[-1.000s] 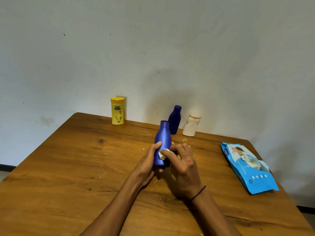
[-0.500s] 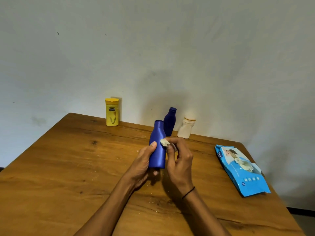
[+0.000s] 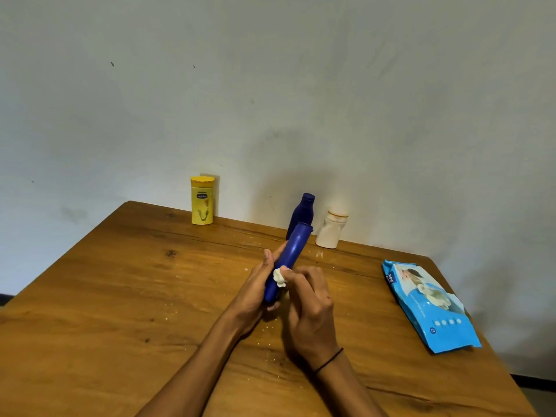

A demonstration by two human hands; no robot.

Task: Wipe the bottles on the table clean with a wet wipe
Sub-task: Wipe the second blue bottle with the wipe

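My left hand [image 3: 255, 291] grips the lower part of a blue bottle [image 3: 290, 255], which tilts away from me and to the right above the wooden table [image 3: 120, 296]. My right hand [image 3: 310, 308] pinches a small crumpled white wet wipe [image 3: 279, 276] and presses it against the bottle's side. By the far wall stand three more bottles: a yellow one [image 3: 202, 200] at the left, a dark blue one [image 3: 302, 212] behind the held bottle, and a white one [image 3: 331, 229] beside it.
A blue pack of wet wipes [image 3: 430, 305] lies flat near the table's right edge. Small pale crumbs are scattered on the wood around my hands. The pale wall runs directly behind the far edge.
The held blue bottle has tipped from nearly upright to a slant toward the right. My right hand with the wipe has slid lower along the bottle's side.
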